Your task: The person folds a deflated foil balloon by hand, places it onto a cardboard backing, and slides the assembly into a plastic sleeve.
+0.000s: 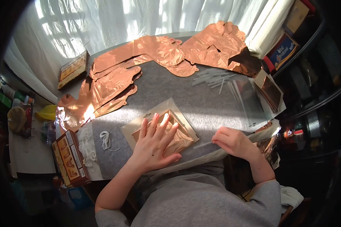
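Observation:
My left hand [155, 142] lies with spread fingers on a folded copper-coloured foil piece [183, 138], which rests on a square cream card [132, 129] near the table's front. My right hand [231, 142] is at the front edge, right of the card, its fingers pinched together. A faint clear strip lies just left of those fingertips; whether they hold it is hard to tell. To the left of the card is a small coil of white string [105, 140].
Flat copper foil shapes [159, 51] spread along the back and left [110, 85]. White straws [212, 77], clear plastic sleeves [246, 100] and a stack of cards [269, 92] are at right. Boxes [70, 159] and bundled white string [87, 145] sit at left.

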The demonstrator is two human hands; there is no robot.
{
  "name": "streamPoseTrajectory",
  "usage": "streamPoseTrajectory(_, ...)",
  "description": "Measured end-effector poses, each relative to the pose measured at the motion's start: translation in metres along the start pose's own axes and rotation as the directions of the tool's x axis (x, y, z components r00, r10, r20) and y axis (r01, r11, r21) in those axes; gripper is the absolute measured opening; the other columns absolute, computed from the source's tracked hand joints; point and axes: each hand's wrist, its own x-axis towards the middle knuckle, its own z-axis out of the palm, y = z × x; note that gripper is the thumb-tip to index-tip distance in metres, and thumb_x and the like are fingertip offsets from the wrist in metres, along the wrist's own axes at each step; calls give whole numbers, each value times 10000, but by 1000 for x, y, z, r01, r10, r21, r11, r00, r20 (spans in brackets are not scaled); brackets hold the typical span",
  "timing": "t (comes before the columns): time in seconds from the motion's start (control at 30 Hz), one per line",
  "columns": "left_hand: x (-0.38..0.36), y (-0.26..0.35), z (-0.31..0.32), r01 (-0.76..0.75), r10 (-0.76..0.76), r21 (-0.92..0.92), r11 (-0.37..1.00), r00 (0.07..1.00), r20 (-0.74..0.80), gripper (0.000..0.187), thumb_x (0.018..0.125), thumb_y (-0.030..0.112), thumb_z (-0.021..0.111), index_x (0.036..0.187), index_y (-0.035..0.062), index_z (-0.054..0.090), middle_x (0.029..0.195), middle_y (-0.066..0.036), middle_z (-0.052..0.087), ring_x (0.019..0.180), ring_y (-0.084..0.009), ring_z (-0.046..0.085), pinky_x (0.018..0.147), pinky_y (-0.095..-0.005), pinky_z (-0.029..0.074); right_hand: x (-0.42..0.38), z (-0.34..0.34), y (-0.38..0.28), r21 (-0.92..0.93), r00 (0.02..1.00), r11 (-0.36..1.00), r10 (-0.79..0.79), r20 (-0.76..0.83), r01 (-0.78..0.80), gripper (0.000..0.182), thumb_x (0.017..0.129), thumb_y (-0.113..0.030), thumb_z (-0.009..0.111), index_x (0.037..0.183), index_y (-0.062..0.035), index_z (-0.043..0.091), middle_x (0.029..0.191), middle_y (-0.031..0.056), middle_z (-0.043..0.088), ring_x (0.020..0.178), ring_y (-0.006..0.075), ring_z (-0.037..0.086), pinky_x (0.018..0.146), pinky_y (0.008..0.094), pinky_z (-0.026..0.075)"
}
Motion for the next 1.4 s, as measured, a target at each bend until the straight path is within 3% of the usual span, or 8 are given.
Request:
streamPoseTrajectory(0.27,3,2,-4,15,-15,-4,1000,1000,21,902,935,715,587,1643,178,428,1709,-182,343,1614,-446,197,1293,-626,86,-4,27,-35,-197,971,977,35,-236,-83,170,845,-3,777,961,-58,665,857,93,640,751,286,689,659,379,560)
streamPoseTrajectory(0.6,1,1,-1,1,-1,7,1000,1000,-1,942,893,725,626,1644,192,431,1705,-191,346,1605,-453,219,1290,-630,103,23,52,-30,-51,983,998,-37,-182,28,193,868,-22,797,1037,-39,707,892,96,650,749,277,679,652,370,552)
streamPoseTrajectory(0.73,-2,-1,2,-19,18,-15,1000,998,-60,913,910,676,622,1643,170,422,1673,-182,397,1600,-441,239,1294,-632,115,27,47,-18,128,995,992,23,-93,-11,247,862,0,811,1092,-44,731,904,99,654,771,240,685,660,348,553)
streamPoseTrajectory(0.87,-1,-2,1,-21,19,-43,999,998,-54,896,908,656,627,1632,163,442,1670,-189,403,1599,-438,240,1297,-622,112,41,40,-5,117,999,993,38,-25,-35,259,850,-42,844,1085,-63,737,884,74,659,738,215,668,631,330,540)
streamPoseTrajectory(0.93,0,-2,-1,8,-9,-44,999,1000,-13,913,880,657,660,1641,204,436,1717,-169,338,1603,-446,227,1296,-616,113,44,35,-8,65,1000,998,13,-26,-12,269,838,-112,867,1074,-95,740,902,47,660,770,222,668,656,342,537)
streamPoseTrajectory(1.03,0,-3,-2,11,-12,-70,998,1000,-14,890,877,626,662,1639,222,441,1712,-158,356,1597,-446,244,1295,-609,127,48,42,-11,-105,941,941,-331,-75,322,293,826,-237,869,1068,-143,731,968,6,651,891,215,662,782,375,525)
streamPoseTrajectory(1.17,2,-6,-7,-3,3,-78,997,1000,1,857,896,610,648,1638,230,449,1691,-172,388,1587,-449,269,1295,-596,136,55,52,-9,-219,910,889,-414,0,404,325,855,-292,838,1127,-162,717,1022,-14,642,999,203,651,881,371,495)
streamPoseTrajectory(1.4,6,-13,-18,-13,21,-143,990,998,58,783,956,634,580,1611,214,496,1659,-216,433,1587,-449,282,1303,-584,142,66,54,-21,-132,868,863,-495,-35,487,383,791,-304,877,1096,-160,695,1118,18,624,1062,221,637,938,398,488)
